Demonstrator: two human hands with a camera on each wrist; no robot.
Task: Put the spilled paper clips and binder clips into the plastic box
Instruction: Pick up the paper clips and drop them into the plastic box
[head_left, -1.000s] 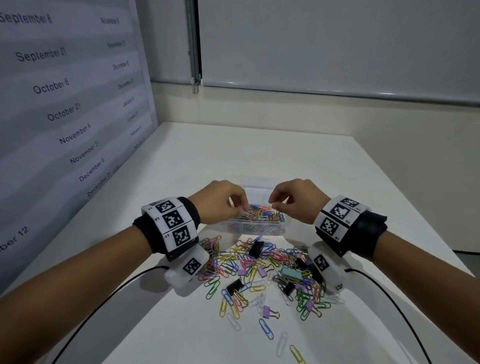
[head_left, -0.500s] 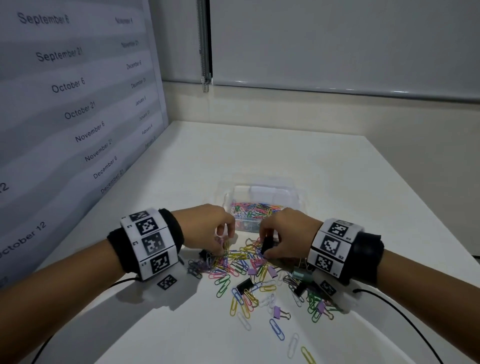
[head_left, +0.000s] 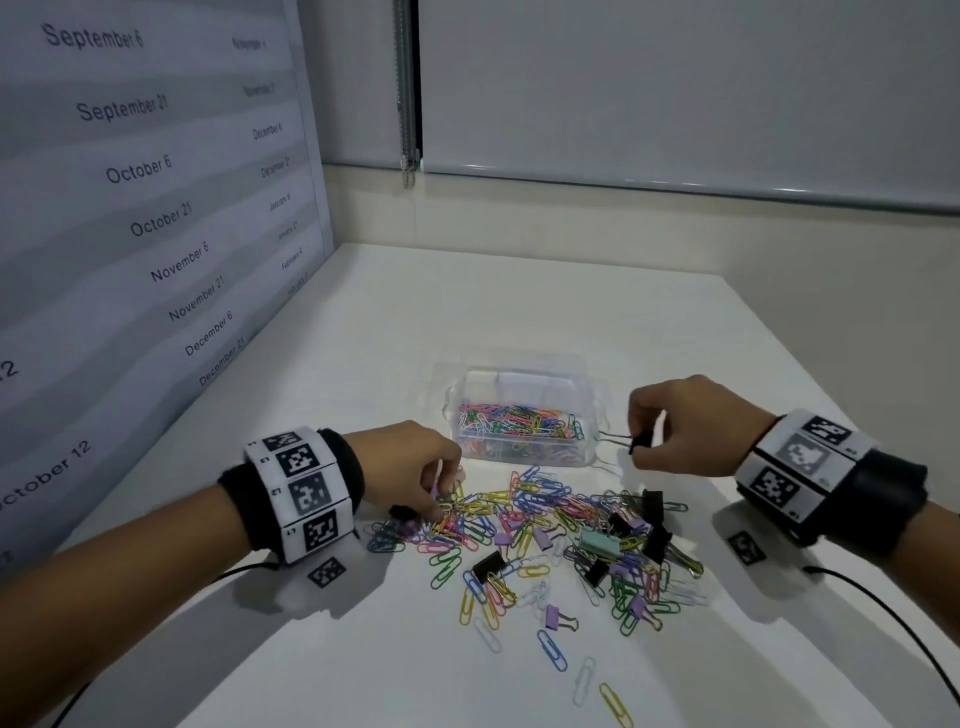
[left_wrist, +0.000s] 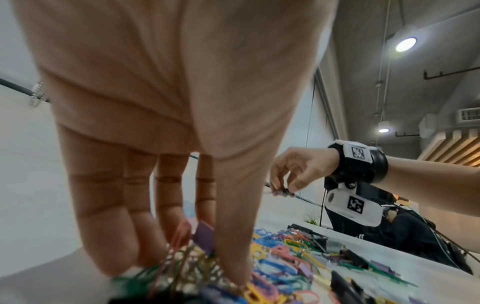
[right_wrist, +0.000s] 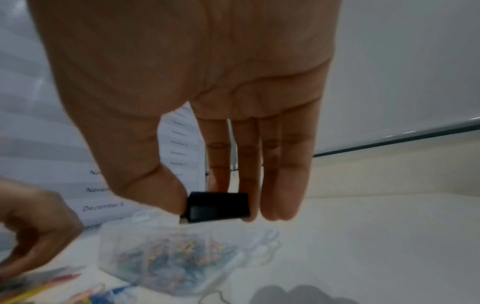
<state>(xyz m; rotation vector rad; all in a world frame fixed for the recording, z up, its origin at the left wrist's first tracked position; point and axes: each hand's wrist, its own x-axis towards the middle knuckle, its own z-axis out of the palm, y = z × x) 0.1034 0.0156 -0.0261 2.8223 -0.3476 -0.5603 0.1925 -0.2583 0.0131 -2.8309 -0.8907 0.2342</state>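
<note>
The box (head_left: 522, 434) near the table's (head_left: 519, 312) middle already held many paper clips, but most of the pile (head_left: 545, 530) lay toward its near edge as my right hand (head_left: 675, 431) pinched a black binder clip (right_wrist: 217, 206) beside the box and my left hand (head_left: 410, 462) pinched clips in the pile.

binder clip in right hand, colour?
Black binder clip; right wrist view shows it best, pinched by the right hand.

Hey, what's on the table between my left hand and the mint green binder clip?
In the head view, a dense scatter of colored paper clips and a purple binder clip lie between the left hand and the mint green binder clip.
</note>
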